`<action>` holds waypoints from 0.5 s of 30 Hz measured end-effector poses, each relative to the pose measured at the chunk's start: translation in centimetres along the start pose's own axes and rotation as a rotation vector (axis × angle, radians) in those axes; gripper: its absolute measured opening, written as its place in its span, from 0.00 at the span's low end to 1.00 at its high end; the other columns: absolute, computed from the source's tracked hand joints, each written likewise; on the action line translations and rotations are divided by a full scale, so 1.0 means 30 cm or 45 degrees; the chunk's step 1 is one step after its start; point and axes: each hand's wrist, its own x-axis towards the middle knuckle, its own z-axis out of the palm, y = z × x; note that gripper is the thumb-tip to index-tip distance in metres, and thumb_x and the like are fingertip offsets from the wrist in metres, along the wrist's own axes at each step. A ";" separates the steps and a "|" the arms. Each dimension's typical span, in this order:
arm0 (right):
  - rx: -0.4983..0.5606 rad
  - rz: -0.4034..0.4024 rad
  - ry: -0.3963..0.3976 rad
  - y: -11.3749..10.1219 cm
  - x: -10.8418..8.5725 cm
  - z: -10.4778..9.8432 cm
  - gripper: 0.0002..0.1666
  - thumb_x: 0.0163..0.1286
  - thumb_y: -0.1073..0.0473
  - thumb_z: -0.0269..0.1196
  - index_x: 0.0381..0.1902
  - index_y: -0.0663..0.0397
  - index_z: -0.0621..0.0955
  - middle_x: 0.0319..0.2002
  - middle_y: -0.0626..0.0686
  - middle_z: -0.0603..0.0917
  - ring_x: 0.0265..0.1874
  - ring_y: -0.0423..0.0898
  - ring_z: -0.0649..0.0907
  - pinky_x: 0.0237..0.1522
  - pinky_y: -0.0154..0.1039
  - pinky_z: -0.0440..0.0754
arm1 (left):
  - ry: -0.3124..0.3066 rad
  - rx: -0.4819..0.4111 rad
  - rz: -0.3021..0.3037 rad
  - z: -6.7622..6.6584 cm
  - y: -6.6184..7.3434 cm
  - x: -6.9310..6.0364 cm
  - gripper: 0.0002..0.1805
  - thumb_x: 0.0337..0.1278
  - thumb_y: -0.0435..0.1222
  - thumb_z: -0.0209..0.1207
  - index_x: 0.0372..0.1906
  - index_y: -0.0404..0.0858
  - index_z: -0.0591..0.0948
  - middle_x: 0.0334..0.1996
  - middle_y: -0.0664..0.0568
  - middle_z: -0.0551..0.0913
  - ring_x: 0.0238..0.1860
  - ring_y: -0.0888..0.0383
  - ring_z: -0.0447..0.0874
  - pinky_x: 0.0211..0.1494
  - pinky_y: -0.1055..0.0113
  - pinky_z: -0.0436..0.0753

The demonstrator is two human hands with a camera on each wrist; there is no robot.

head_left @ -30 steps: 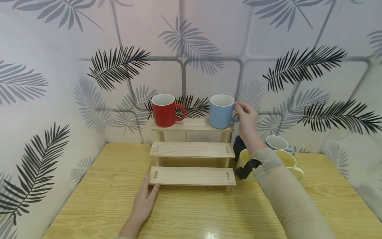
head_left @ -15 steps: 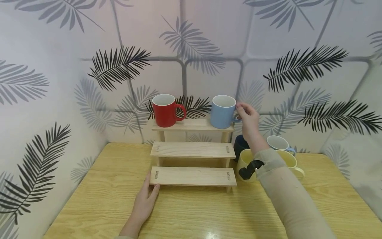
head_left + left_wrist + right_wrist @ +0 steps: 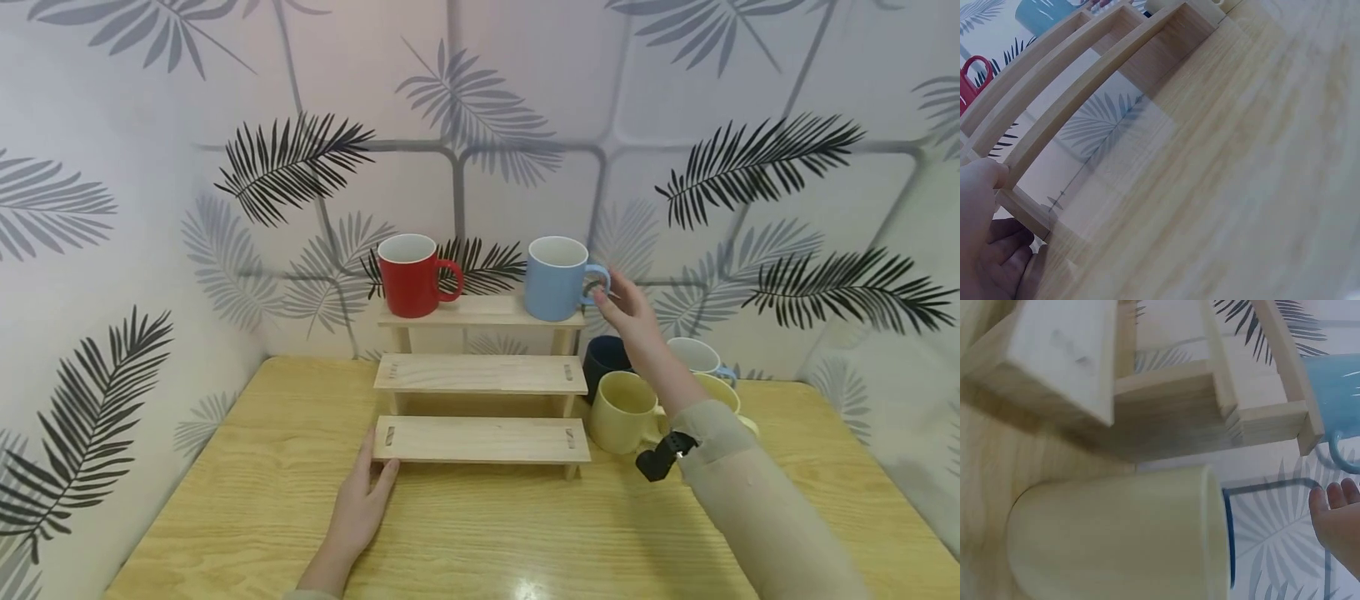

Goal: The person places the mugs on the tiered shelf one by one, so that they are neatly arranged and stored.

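A three-step wooden rack (image 3: 483, 439) stands on the table. My left hand (image 3: 356, 508) holds its lowest step at the left end, the thumb on the front edge; in the left wrist view the hand (image 3: 985, 219) has its fingers behind that end. On the top step are a red mug (image 3: 408, 283) at the left and a light blue mug (image 3: 553, 287) at the right, both upright with handles to the right. Just beside the blue mug's handle is my right hand (image 3: 637, 325), fingers parted; the right wrist view shows this hand (image 3: 1338, 519) a little apart from the handle.
Right of the rack, under my right forearm, several mugs stand on the table (image 3: 247, 500): a dark one (image 3: 602, 360), a yellow one (image 3: 618, 421), another yellow one (image 3: 731, 396) and a white-and-blue one (image 3: 693, 354). A patterned wall (image 3: 525, 100) rises behind the rack.
My right hand has come off the blue mug and moved slightly down and right, its fingers spreading, so the mug's handle shows fully. My left hand has stayed on the rack.
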 end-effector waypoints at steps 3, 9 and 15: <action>-0.127 0.019 -0.042 0.010 -0.049 -0.026 0.39 0.74 0.52 0.55 0.75 0.58 0.52 0.72 0.61 0.57 0.70 0.56 0.58 0.69 0.54 0.55 | 0.001 0.000 0.002 0.001 0.000 0.001 0.41 0.71 0.53 0.45 0.76 0.40 0.43 0.71 0.36 0.55 0.69 0.41 0.57 0.69 0.49 0.59; -0.348 -0.025 -0.130 0.047 -0.144 -0.088 0.38 0.74 0.54 0.56 0.73 0.62 0.55 0.71 0.64 0.59 0.69 0.60 0.58 0.67 0.56 0.58 | 0.002 0.005 -0.015 0.003 -0.001 0.003 0.41 0.71 0.54 0.45 0.77 0.41 0.43 0.72 0.36 0.54 0.70 0.41 0.56 0.70 0.49 0.57; -0.463 -0.075 -0.159 0.086 -0.214 -0.143 0.35 0.73 0.57 0.57 0.70 0.67 0.59 0.68 0.68 0.62 0.67 0.63 0.61 0.67 0.58 0.58 | 0.001 0.000 -0.015 0.002 0.000 0.006 0.41 0.70 0.54 0.45 0.77 0.41 0.43 0.71 0.36 0.55 0.69 0.41 0.57 0.70 0.49 0.58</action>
